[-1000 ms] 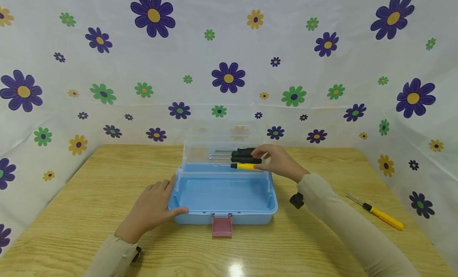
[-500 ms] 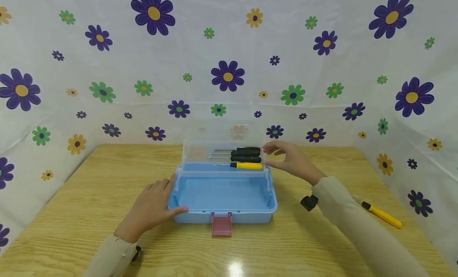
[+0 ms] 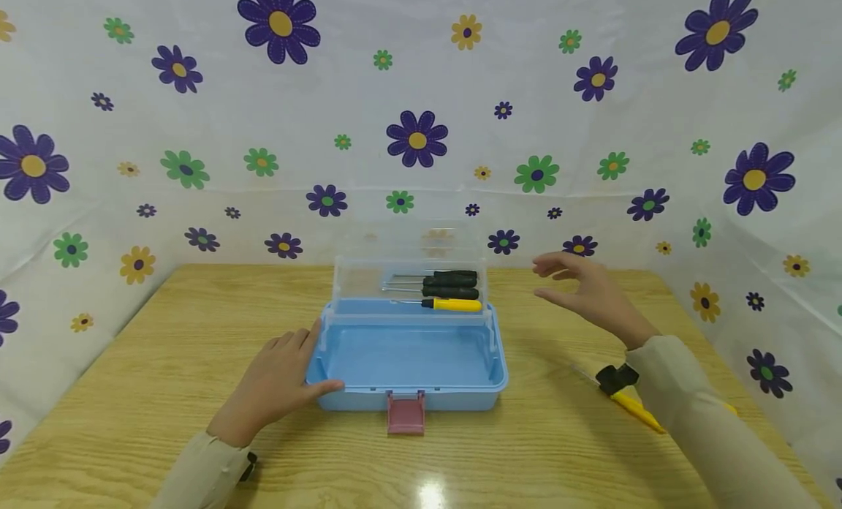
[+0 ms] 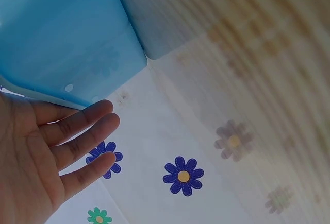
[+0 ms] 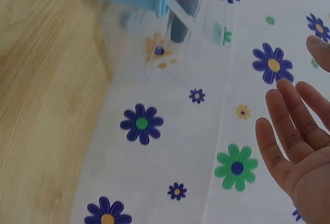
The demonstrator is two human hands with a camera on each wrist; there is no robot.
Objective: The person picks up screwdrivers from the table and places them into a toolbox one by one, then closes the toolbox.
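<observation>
A light blue toolbox (image 3: 454, 401) stands with its transparent lid up and its clear tray (image 3: 360, 278) raised at the back. In that tray lie a yellow-handled screwdriver (image 3: 457, 304) and several black-handled screwdrivers (image 3: 450, 292). My left hand (image 3: 272, 388) rests on the box's left front corner, thumb over the front rim; in the left wrist view its fingers (image 4: 85, 137) extend loosely beside the blue wall. Right of the box, my right hand (image 3: 582, 293) is in the air, fingers slightly bent and holding nothing. The right wrist view shows its spread fingers (image 5: 281, 118).
On the table at right lies a yellow-handled screwdriver (image 3: 636, 411), partly behind the wrist camera. A second yellow handle end (image 3: 730, 406) peeks out past the right sleeve. A pink latch (image 3: 406, 417) hangs at the box front. Flowered cloth (image 3: 421, 70) encloses the table's back and sides.
The right hand let go of the yellow screwdriver in the tray and moved away to the right. The yellow screwdriver under the forearm came into view. The left hand stayed on the box.
</observation>
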